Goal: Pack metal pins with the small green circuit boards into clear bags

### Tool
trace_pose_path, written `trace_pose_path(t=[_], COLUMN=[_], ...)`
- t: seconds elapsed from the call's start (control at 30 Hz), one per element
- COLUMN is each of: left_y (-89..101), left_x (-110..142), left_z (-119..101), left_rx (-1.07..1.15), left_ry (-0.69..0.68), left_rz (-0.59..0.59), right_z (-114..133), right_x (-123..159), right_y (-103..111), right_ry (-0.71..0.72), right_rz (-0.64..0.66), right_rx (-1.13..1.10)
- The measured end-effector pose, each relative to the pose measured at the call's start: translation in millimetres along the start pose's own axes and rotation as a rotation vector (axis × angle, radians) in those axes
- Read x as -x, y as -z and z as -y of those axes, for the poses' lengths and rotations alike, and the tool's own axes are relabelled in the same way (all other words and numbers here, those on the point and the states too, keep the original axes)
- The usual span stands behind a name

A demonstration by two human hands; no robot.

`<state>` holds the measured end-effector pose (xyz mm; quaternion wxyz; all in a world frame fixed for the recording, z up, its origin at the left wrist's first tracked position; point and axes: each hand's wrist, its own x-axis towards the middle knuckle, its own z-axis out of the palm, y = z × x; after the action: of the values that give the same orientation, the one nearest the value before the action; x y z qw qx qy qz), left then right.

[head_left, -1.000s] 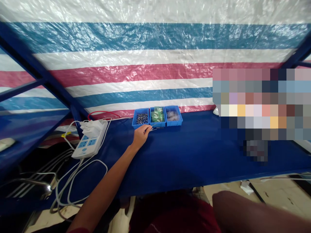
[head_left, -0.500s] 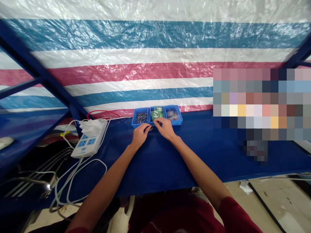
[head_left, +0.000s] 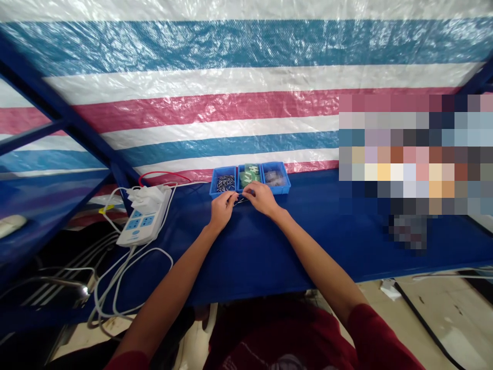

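Note:
My left hand is closed in a pinch just in front of the left blue bin, on a thin rod whose exact kind is too small to tell. My right hand pinches close to the rod's other end, fingertips almost meeting those of the left. Below the fingertips, slim dark rods lie on the blue table. The left bin holds many small metal pins. Green-and-white pieces fill the middle bin, partly behind my right hand. Clear plastic bits lie in the right bin.
A white power strip with plugged-in adapters and looping white cables sits at left. Blue frame posts slant beside it. A striped plastic sheet hangs behind the table. A blurred-out area covers the far right.
My right hand has come in from the lower right and met the left hand at the rod. The left hand stays in place, pinching. The view has tipped slightly.

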<state>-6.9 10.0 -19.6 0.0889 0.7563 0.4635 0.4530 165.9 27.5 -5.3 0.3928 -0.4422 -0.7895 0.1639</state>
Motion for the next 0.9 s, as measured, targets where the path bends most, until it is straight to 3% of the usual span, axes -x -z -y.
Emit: trace_pose_path(t=[0.5,0.9], left_y=[-1.1,1.5], left_x=[1,-2], left_z=[-4,-10], left_rx=[0.035,0.173], left_ry=[-0.064,0.087], left_rz=[-0.043,0.009], right_z=[1,2], right_x=[14,20], right_y=[-8,-8], right_ry=[-0.093,-0.069], right_rz=[-0.072,-0.148], right_rx=[0.051,-0.181])
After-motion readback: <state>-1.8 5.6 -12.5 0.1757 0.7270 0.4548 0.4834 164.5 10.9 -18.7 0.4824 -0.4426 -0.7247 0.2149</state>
